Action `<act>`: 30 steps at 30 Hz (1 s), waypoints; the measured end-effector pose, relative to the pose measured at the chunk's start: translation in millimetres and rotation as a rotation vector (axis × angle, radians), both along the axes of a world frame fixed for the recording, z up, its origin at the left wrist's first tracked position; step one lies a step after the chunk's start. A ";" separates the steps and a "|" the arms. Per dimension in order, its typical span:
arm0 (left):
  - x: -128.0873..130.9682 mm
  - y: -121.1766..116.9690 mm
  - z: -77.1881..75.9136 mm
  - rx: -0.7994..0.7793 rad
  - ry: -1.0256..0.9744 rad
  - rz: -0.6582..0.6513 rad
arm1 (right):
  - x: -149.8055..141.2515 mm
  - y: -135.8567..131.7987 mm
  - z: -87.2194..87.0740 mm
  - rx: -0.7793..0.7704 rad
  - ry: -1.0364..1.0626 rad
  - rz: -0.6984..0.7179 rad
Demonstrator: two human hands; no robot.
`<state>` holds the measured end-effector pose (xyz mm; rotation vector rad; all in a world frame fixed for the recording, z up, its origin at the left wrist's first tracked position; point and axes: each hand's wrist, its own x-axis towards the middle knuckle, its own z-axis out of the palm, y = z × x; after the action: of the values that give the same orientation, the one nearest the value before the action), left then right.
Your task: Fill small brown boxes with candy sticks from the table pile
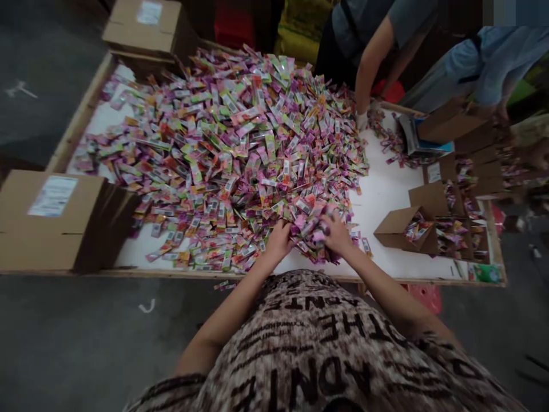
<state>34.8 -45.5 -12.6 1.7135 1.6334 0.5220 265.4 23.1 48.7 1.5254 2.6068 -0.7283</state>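
Note:
A large heap of small pink, purple and green wrapped packets point(240, 137) spreads over the white table point(377, 197). At the heap's near edge my left hand point(281, 239) has its fingers curled into the packets, the fingertips partly hidden among them. My right hand point(337, 233), a short way to the right, is closed around several packets. Between both hands lies a loose bunch of packets point(306, 223). What print the packets carry is too small to read.
Cardboard boxes stand at the near left point(38, 223) and far left point(141, 26). On the right, small open cartons point(392, 226) hold packets, with a green packet point(484, 273) at the corner. Across the table, a co-worker's gloved hand point(362, 121) touches the heap; another person stands farther right.

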 end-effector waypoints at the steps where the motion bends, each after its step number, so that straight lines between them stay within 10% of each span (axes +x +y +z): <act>1: 0.6 -2.5 1.1 0.002 -0.027 0.022 | -3.6 -2.7 -4.7 -0.015 -0.028 0.034; 10: 8.9 0.9 25.9 0.077 -0.093 -0.227 | -38.4 -9.7 -37.7 -0.223 -0.172 0.234; 19: 20.4 1.1 49.3 0.005 0.114 -0.168 | 27.3 97.2 43.1 0.032 0.207 -0.049; 22: 22.6 -4.9 50.0 0.053 0.111 -0.202 | 31.6 115.1 43.3 0.140 0.324 -0.061; 30: 76.5 27.6 -4.8 -0.521 0.239 -0.394 | 30.7 0.0 -36.0 -0.225 -0.114 -0.181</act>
<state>111.2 -17.9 -17.4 1.6663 1.3707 -0.2874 296.1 23.2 12.7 1.6921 2.2403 -0.8852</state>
